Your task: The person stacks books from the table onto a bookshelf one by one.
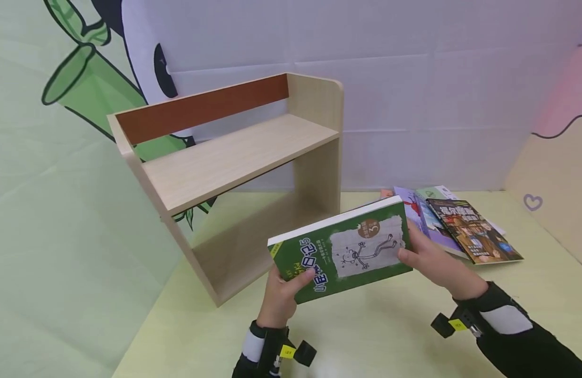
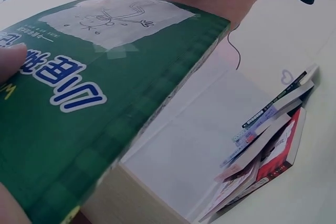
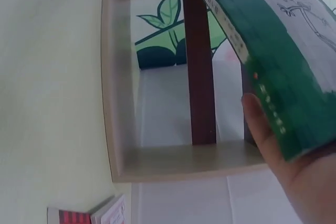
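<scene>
From my end of the feed, a pale yellow table [image 1: 366, 336] runs back to a printed cloth wall [image 1: 414, 94], with a light wooden bookshelf [image 1: 317, 102] standing on it and a loose pile of books [image 1: 475, 228] lying to its right. I have both hands on one green book [image 1: 352, 262], held up over the table in front of the shelf's lower right part, its cover facing the head camera. The left hand [image 1: 277, 299] pinches the left end, thumb laid across the cover; the right hand [image 1: 435, 265] grips the other end, thumb on the face. The fingers behind it are mostly hidden, so I can't tell how they are spread. I'd judge the step in hand to be carrying and steadying this book between pile and shelf. A move onto the shelf would call for turning it upright, spine outward, and freeing one hand to guide it. The book looks thick and stiff, its corners fairly square: deep green cover, bluish title lettering at the left end, a torn-paper panel with a stick-figure drawing, a brown round badge, and white page edges along the far side.
</scene>
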